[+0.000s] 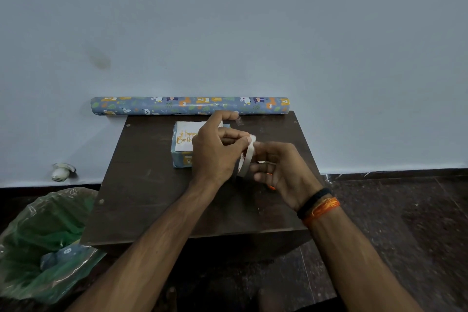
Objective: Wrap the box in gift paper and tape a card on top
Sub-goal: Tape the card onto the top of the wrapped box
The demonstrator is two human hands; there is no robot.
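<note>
Tape being drawn for the birthday card

Box (182, 158) sits wrapped in animal-print paper toward the far middle of the desk (152, 197), with the card (186, 135) lying on its top face, lettering up, ready to be fixed down. The paper roll (190, 105) lies along the desk's far edge against the wall, out of the working space.

Both hands are raised just in front of the box, near its right side. The right hand (281, 172) curls its fingers round a tape roll (247, 159), holding it on edge. The left hand (216, 152) pinches at the roll's upper rim, apparently working the free end loose; a small clear piece (239, 121) seems to hang near its forefinger, though it is too faint to be sure. A green plastic bag (45, 243) sits on the floor off the desk's near left corner.
</note>
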